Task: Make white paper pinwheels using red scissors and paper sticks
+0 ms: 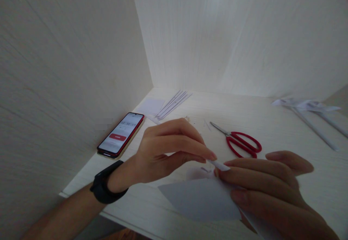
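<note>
Both of my hands hold a white sheet of paper (pixel 201 198) just above the table's near edge. My left hand (pixel 165 149), with a black band on its wrist, pinches the sheet's rolled corner at its fingertips. My right hand (pixel 272 189) grips the same paper from the right, its fingers laid flat over the rolled part. The two sets of fingertips meet at the tight paper tip (pixel 219 165).
Red-handled scissors (pixel 239 142) lie shut on the pale table (pixel 272 124) behind my hands. A phone (pixel 121 135) with a lit screen rests by the left wall. Thin rolled paper sticks (pixel 174 104) and a paper square lie farther back; more paper rolls (pixel 312 118) at right.
</note>
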A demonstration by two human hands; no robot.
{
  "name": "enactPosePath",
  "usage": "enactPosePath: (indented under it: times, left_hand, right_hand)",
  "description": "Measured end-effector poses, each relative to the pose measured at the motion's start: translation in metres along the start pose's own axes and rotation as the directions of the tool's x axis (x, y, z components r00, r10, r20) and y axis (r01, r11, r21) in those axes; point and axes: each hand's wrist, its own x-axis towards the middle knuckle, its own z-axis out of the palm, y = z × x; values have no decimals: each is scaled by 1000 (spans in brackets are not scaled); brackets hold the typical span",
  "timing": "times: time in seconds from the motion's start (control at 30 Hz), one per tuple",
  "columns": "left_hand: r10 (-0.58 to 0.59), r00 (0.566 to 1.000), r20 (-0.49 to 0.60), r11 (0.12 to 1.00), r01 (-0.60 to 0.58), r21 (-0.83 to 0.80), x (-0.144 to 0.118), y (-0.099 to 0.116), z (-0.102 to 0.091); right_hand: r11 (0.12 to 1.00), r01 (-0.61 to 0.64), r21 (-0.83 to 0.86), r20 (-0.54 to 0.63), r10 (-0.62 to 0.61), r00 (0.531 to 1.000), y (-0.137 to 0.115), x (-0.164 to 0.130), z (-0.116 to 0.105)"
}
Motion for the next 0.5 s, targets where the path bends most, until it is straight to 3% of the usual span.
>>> enactPosePath:
  times: [0.27, 0.37, 0.5]
  left_hand:
    - [-41, 999, 2, 999, 41, 4, -7, -3, 3]
    - [-101, 995, -1, 995, 101, -26, -12, -4, 7]
    - [-161, 987, 8, 984, 161, -80, -15, -5, 10]
  right_hand:
    - [997, -14, 72, -25, 16, 1000, 1, -3, 6]
    - [991, 28, 131, -21, -25, 999, 9, 2, 7]
    - [978, 103, 184, -107, -84, 991, 15, 9, 13]
